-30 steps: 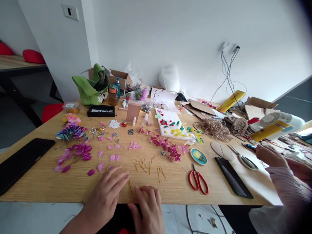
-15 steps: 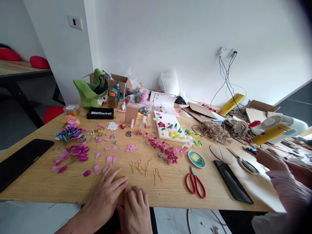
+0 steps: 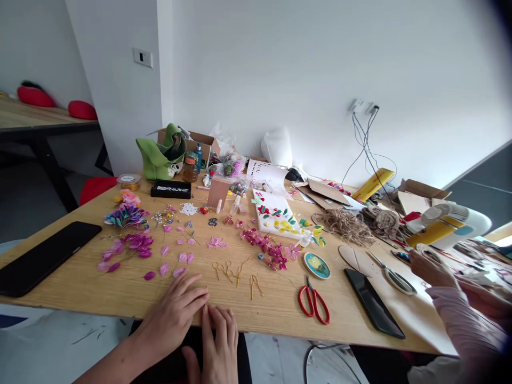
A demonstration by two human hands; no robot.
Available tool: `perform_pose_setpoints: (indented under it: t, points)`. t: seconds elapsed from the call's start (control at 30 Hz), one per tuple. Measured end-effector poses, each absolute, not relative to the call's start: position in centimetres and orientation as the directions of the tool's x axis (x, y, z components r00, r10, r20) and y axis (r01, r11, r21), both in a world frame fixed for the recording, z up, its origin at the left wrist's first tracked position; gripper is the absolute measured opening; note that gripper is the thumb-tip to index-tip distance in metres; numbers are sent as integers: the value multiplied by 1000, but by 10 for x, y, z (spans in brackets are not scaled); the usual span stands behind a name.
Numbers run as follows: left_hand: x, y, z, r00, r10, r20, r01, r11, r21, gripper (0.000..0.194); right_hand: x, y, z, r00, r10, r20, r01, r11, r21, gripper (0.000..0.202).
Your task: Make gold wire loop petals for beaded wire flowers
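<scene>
Far left, tabletop: round tub, golden contents; black tray, white contents. Near edge: left hand, grip loosely spread; right hand, fingers bent, grip: cannot tell.

Green bag w/ panda motif set nr back L of surface, open cardboard box partly hidden behind it. Amber jar w/ orange lid placed beside blue bottle. Stuffed white plastic bag propped nr wall. Brown twine heaped on R side, cardboard pcs stacked just behind it. Light switch mounted on wall, L; cables plugged into socket, upper R.
</scene>
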State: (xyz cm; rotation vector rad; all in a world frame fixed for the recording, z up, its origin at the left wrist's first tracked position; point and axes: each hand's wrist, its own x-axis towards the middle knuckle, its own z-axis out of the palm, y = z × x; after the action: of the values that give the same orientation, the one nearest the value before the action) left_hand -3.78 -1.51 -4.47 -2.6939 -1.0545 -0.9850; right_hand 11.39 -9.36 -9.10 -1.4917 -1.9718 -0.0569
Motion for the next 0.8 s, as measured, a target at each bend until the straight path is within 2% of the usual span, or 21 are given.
perform_pose_setpoints:
  t: [0.1, 0.2, 0.4, 0.6, 0.8]
  points:
    - [-44, -18, -43, 599, 567, 565, 621, -775, 120, 44, 125, -92, -69, -63, 827, 559, 815, 366, -449, 42]
    - [-50, -20, -38, 662, 546, 514, 598, -798, 77, 44, 136, -83, -49, -36, 828, 560, 785, 370, -497, 39]
    - [-48, -22, -25, 638, 556, 532, 589, -798, 128, 45, 138, -52, -27, -270, 846, 460, 814, 455, -360, 52]
    - [-48, -24, -26, 594, 615, 519, 628, -758, 179, 46, 137, -38, -25, -324, 858, 399, 831, 460, -313, 51]
    - [-49, -26, -31, 608, 583, 538, 580, -789, 200, 50, 143, -35, -23, -376, 856, 356, 856, 467, -220, 46]
